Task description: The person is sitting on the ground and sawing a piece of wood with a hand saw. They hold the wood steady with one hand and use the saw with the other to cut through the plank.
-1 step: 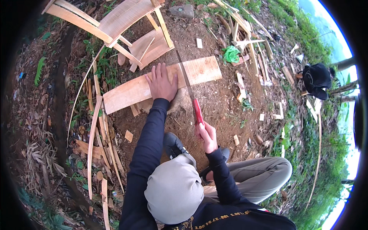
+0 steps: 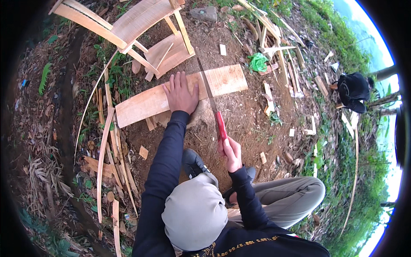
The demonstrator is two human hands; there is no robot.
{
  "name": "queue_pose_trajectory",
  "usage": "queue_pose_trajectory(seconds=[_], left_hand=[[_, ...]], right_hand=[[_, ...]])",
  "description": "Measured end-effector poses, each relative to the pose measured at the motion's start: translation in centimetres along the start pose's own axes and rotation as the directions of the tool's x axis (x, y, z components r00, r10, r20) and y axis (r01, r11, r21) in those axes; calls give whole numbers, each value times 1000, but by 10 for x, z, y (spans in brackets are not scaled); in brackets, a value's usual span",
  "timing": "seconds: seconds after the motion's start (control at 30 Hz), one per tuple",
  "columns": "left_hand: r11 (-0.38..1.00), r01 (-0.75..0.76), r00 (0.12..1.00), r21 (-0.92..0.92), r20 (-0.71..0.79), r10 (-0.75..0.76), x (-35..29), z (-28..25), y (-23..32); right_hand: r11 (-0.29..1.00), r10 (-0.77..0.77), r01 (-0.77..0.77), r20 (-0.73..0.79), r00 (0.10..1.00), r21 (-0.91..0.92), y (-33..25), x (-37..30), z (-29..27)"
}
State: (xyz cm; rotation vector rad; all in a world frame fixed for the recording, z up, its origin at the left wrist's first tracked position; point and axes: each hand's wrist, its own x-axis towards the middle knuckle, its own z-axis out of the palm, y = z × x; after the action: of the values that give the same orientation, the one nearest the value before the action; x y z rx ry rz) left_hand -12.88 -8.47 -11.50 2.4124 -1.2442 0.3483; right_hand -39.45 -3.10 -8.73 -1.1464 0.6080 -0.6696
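Curved strips: we start with slim wood strips (image 2: 101, 165), stacked well left of the left hand.
Wooden frame: and there it stands, a pale seat-like frame (image 2: 139, 19), beyond the left hand and leftward, its lower boards near our plank's far edge.
Plank: here's the one being worked, a long board (image 2: 141, 102) directly under the left grip, one end reaching left of it, the other running right past the saw.
Left hand: palm down, fingers slightly spread, the left hand (image 2: 182, 93) presses flat on the plank, clasping nothing.
Stump: a rough stump (image 2: 200, 115) shows below the plank, just beside the left hand.
Saw: red handle, and what a straight line! The saw (image 2: 221, 126) points away from the right hand, blade crossing the plank, tip beyond the far edge; how deep it sits, we cannot tell.
Right hand: fingers wrapped firmly round that handle, the right hand (image 2: 231, 153) sits nearer us than the plank.
Lettering: yellow characters (image 2: 248, 243) run across the dark jacket, behind the right hand.
Sawing room: chip-strewn soil (image 2: 250, 124) stretches right of the grip, bounded by offcuts (image 2: 280, 62) ahead and a bent knee (image 2: 306, 190) behind.
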Motion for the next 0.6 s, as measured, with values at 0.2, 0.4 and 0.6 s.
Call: queue_pose_trajectory(seconds=[0.2, 0.4, 0.6], left_hand=[[1000, -12, 999, 1, -52, 12, 1, 2, 3], [1000, -4, 999, 2, -32, 5, -2, -1, 3], [1000, -5, 997, 1, -75, 5, 0, -3, 4]], right_hand=[[991, 122, -120, 29, 992, -56, -4, 5, 3], [968, 68, -122, -238, 969, -220, 1, 2, 12], [932, -204, 101, -273, 940, -347, 21, -7, 12]])
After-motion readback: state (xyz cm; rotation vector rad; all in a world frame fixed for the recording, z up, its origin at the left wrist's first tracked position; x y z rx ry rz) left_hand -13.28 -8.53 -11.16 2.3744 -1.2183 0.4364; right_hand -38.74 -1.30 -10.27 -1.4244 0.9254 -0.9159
